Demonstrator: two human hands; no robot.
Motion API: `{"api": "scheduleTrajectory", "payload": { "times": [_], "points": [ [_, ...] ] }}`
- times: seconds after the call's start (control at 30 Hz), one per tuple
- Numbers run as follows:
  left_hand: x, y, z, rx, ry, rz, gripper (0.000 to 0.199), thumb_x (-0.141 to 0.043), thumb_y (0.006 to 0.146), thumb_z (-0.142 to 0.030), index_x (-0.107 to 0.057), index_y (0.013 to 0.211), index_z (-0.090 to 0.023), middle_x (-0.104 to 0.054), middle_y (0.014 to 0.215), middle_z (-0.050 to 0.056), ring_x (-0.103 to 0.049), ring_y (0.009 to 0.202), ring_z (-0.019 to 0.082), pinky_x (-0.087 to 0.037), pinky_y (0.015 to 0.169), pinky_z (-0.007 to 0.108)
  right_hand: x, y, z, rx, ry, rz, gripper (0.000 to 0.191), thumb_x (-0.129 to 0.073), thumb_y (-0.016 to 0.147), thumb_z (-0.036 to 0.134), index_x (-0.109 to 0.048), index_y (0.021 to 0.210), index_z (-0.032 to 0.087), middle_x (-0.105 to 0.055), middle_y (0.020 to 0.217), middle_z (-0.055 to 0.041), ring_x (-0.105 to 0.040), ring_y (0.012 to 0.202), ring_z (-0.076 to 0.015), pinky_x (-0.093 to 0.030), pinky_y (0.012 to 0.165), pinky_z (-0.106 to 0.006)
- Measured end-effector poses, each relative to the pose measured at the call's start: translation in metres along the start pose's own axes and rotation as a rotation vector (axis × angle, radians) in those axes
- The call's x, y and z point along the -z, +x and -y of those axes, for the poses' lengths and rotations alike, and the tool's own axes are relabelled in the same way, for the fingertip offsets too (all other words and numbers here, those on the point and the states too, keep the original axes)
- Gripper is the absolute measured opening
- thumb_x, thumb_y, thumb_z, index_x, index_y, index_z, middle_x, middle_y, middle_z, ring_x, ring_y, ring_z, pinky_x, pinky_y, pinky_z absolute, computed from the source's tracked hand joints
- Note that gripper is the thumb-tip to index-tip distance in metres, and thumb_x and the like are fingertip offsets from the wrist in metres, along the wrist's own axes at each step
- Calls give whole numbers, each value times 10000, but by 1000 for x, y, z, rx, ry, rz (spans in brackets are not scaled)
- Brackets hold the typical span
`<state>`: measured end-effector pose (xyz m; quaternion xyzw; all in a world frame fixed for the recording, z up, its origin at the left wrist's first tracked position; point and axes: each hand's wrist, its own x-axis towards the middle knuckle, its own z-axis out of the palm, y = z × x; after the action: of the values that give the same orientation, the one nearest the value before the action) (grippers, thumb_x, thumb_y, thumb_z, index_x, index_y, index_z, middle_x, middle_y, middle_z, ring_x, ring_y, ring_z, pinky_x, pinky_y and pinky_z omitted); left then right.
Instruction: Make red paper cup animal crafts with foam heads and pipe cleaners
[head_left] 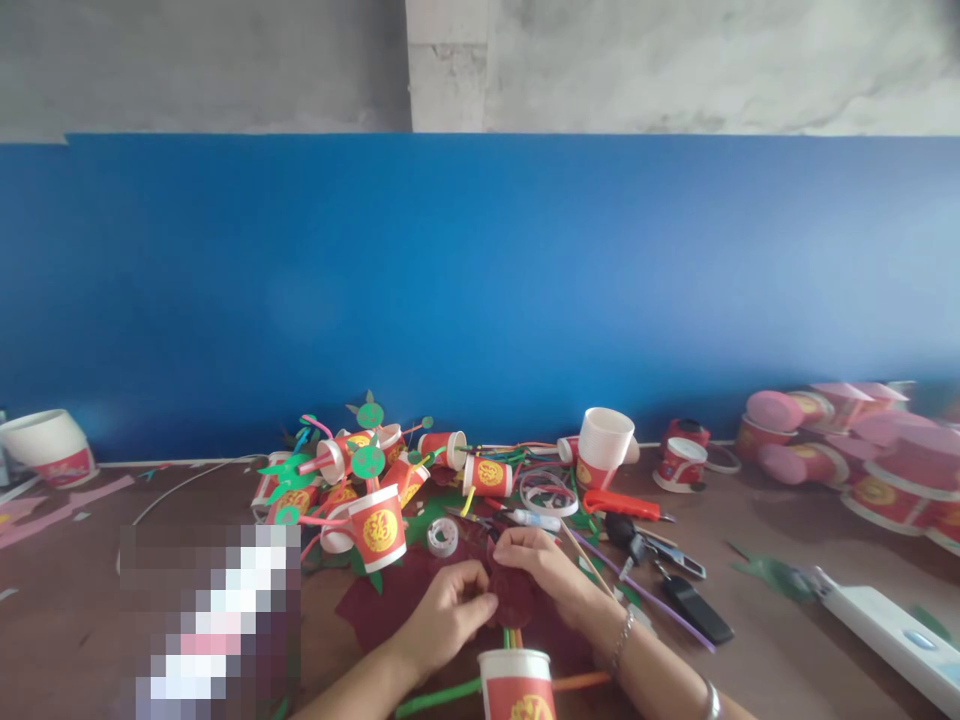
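Between my two hands is a dark red paper piece (513, 598), right above green and orange stems that rise from a red and white paper cup (517, 690). My left hand (454, 605) has its fingers curled and pinched at the left edge of the dark red piece. At its upper right, my right hand (544, 565) pinches the same piece between thumb and fingers. Green and orange pipe cleaners (439, 696) stick out from the cup's sides. Under my hands lies a larger dark red sheet (375, 605). A roll of clear tape (442, 537) sits just beyond my left hand.
Several decorated paper cups (379, 528) crowd the back left. Stacked white cups (604, 440), an orange utility knife (626, 504) and keys with a black fob (694, 605) lie to the right. Farther right are a white tool (892, 630) and pink-topped cups (900, 490).
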<state>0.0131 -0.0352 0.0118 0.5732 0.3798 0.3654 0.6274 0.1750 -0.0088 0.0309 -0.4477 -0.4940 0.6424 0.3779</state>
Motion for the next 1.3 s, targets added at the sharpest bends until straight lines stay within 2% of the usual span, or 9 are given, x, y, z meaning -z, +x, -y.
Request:
{"api": "scheduleTrajectory", "payload": {
  "times": [0.13, 0.33, 0.47, 0.7, 1.07, 1.2, 1.3],
  "points": [
    [1, 0, 1, -51, 31, -2, 194, -612, 717, -308, -493, 645, -172, -471, 591, -40, -391, 572, 104, -290, 562, 239, 3, 2, -2, -28, 8, -10, 163, -684, 613, 298, -596, 592, 162, -528, 491, 48, -430, 450, -77, -278, 454, -212],
    [1, -2, 0, -1, 45, 17, 174, -605, 711, -294, -497, 648, -173, -459, 557, -50, -334, 513, 86, -246, 511, 231, 5, 6, -3, 21, -25, -52, 171, -659, 620, 318, -589, 592, 165, -537, 505, 36, -439, 471, -88, -284, 469, -221],
    [0, -3, -2, 29, 60, 1, 132, -587, 693, -257, -512, 626, -171, -471, 524, -49, -337, 485, 84, -238, 489, 225, 3, 4, 1, 64, -76, -40, 179, -657, 640, 312, -577, 577, 164, -556, 524, 25, -459, 492, -95, -300, 490, -225],
    [2, -1, 2, 42, 56, -9, 115, -573, 676, -255, -514, 617, -175, -493, 518, -48, -331, 450, 76, -239, 474, 223, 0, 3, 1, 54, -149, -18, 183, -674, 623, 310, -576, 564, 167, -522, 502, 36, -420, 484, -88, -270, 467, -216],
    [2, 0, 0, 61, 52, -13, 112, -554, 674, -260, -500, 632, -172, -509, 527, -39, -328, 435, 68, -204, 448, 225, 1, 4, -2, 60, -92, 6, 221, -687, 633, 330, -557, 579, 160, -523, 500, 40, -426, 461, -77, -276, 461, -205],
    [1, 0, 0, 69, 46, -21, 127, -558, 672, -266, -486, 623, -173, -510, 520, -39, -327, 426, 62, -188, 438, 227, 1, 1, -1, 41, -44, 43, 247, -718, 632, 363, -583, 676, 161, -560, 555, 31, -478, 482, -96, -325, 476, -217],
    [1, 1, 0, 98, 15, -30, 148, -562, 663, -288, -473, 623, -178, -511, 512, -43, -313, 407, 54, -169, 426, 226, 2, 1, -2, 102, -58, 99, 266, -743, 636, 342, -604, 772, 161, -571, 626, 29, -500, 541, -105, -354, 513, -225]
  ]
}}
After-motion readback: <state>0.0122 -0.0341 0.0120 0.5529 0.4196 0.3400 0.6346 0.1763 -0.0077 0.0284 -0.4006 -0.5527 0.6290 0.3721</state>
